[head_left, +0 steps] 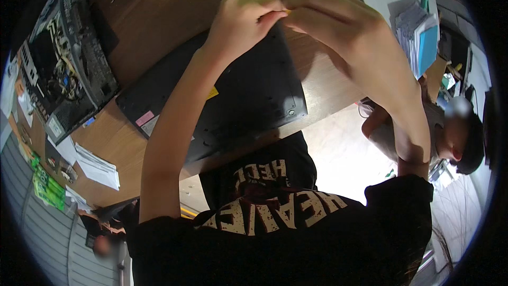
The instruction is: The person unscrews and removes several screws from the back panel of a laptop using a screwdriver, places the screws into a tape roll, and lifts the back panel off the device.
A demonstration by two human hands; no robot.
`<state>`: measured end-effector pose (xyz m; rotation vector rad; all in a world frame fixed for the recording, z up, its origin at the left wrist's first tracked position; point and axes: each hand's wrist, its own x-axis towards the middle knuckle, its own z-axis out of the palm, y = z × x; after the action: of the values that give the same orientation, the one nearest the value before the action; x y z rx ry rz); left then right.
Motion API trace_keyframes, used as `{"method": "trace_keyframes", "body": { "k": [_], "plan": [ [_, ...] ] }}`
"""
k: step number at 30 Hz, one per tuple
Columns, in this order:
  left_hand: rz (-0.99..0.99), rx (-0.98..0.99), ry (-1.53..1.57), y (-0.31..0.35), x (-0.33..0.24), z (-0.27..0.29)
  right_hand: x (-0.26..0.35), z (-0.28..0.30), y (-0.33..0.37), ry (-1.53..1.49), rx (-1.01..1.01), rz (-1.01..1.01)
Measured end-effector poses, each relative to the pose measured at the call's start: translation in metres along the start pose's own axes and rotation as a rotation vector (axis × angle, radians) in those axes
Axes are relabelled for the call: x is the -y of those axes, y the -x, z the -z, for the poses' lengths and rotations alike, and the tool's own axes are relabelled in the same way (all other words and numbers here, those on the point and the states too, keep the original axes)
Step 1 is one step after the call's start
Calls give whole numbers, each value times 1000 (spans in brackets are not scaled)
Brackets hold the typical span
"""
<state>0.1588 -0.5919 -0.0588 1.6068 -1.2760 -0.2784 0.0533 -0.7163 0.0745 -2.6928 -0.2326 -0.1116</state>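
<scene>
Nearest the body, a black laptop (254,92) lies underside up on the tabletop (153,18). Above its far edge, the left hand (238,24) and right hand (346,26) meet, each grip pinching a small, mostly hidden yellow item (287,12).

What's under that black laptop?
The brown tabletop shows around the black laptop and seems to support it. Whatever lies directly beneath is covered, so that can't be seen.
</scene>
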Motion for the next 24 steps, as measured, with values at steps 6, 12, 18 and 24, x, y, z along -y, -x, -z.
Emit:
{"method": "trace_keyframes", "body": {
  "k": [6,12,18,24],
  "plan": [
    [5,1,-72,-1,6,-12,-12,-4,-4,169,-19,-112],
    [-23,-53,-181,15,5,-27,-2,-8,1,336,63,-138],
    [-8,-50,-188,30,12,-40,11,7,-11,413,329,47],
    [-10,-59,-161,31,10,-38,8,-1,-14,640,285,64]
  ]
}}
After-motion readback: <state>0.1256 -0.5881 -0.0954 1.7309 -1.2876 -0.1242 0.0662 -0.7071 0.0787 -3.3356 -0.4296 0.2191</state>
